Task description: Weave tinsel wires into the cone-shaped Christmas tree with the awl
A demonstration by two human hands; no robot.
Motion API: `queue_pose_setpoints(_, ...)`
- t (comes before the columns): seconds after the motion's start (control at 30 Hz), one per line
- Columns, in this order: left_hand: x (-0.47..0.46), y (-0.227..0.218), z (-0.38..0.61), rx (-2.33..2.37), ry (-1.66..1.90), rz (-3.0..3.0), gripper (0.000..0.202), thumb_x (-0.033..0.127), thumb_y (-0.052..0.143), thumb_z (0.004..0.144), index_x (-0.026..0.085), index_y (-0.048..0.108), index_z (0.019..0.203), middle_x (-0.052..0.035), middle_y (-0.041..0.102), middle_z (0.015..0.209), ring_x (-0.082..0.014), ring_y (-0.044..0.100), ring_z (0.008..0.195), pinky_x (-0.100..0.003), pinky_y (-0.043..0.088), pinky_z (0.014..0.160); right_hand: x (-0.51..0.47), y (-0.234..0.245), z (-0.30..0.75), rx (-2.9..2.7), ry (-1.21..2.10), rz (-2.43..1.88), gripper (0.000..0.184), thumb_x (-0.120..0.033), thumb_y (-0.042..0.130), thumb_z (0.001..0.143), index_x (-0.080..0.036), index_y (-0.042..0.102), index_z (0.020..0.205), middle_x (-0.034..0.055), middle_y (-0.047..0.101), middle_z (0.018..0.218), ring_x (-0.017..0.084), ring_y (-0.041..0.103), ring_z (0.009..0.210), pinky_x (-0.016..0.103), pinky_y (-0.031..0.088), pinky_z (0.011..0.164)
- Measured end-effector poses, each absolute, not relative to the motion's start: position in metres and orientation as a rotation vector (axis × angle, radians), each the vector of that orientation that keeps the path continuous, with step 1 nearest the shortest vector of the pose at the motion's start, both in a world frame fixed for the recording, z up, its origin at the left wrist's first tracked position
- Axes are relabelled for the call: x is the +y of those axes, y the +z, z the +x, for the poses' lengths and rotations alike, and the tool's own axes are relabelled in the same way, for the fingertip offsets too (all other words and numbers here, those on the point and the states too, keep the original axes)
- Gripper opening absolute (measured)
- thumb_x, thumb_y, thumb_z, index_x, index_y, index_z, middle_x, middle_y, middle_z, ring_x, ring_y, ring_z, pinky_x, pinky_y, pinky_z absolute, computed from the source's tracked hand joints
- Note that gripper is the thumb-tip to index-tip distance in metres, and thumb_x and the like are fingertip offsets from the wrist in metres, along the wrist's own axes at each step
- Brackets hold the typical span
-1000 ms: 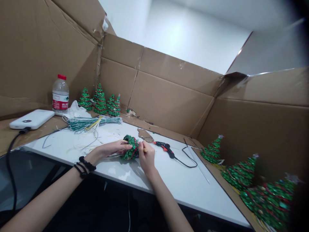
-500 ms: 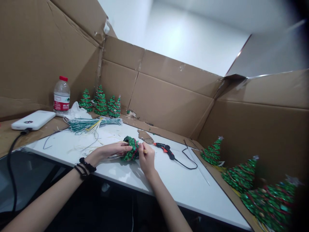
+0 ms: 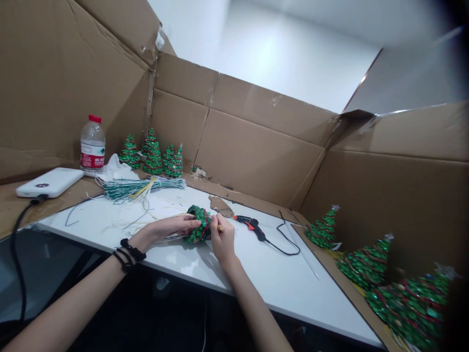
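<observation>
A small green Christmas tree (image 3: 199,215) with red trim lies on its side over the white board, its open hollow base turned to the left. My left hand (image 3: 178,226) is closed around its base end, thumb on the green surface. Thin pale wires run out past that hand. At the tree's other end, my right hand (image 3: 223,242) is closed in a fist round a thin wooden stick (image 3: 220,228), whose tan end pokes out. The stick's other end is hidden by the fingers and tree.
A glue gun (image 3: 251,226) with its cord lies right of my hands, near a torn cardboard scrap (image 3: 221,206). Wire bundles (image 3: 126,189) lie back left. Finished-looking trees (image 3: 153,159) stand behind; more trees (image 3: 362,266) lie along the right. A bottle (image 3: 93,146) and power bank (image 3: 50,182) sit left.
Almost nothing differs. Both hands keep their hold on the tree and the stick, and the view has shifted very slightly.
</observation>
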State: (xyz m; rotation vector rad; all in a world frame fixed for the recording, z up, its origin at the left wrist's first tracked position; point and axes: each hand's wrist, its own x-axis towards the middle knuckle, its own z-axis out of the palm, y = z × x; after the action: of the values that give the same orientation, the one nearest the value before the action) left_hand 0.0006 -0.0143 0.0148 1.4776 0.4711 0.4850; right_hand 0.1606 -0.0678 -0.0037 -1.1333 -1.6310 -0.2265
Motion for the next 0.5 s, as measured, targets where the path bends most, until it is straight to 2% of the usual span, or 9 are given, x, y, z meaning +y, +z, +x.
queue_pose_setpoints(0.33, -0.0107, 0.0098, 0.0015, 0.476, 0.505, 1.433, 0.045, 0.049, 0.074, 0.063, 0.013, 0.06, 0.088, -0.0013, 0.056, 0.078, -0.011, 0.043, 0.064, -0.026, 0.029, 0.059, -0.0666, -0.0049, 0.1602, -1.64, -0.221, -1.138, 0.035, -0.027, 0.032, 0.094, -0.023, 0.022, 0.061, -0.0053, 0.031, 0.053, 0.011, 0.032, 0.049, 0.025, 0.024, 0.049)
queue_pose_setpoints(0.5, -0.011, 0.0111, 0.0021, 0.467, 0.504, 1.415, 0.042, 0.05, 0.075, 0.063, 0.014, 0.058, 0.077, 0.0003, 0.055, 0.073, -0.0108, 0.043, 0.063, -0.026, 0.03, 0.059, -0.0668, -0.0045, 0.1595, -1.636, -0.219, -1.143, 0.035, -0.027, 0.033, 0.093, -0.023, 0.022, 0.06, -0.0054, 0.031, 0.052, 0.011, 0.032, 0.048, 0.025, 0.024, 0.049)
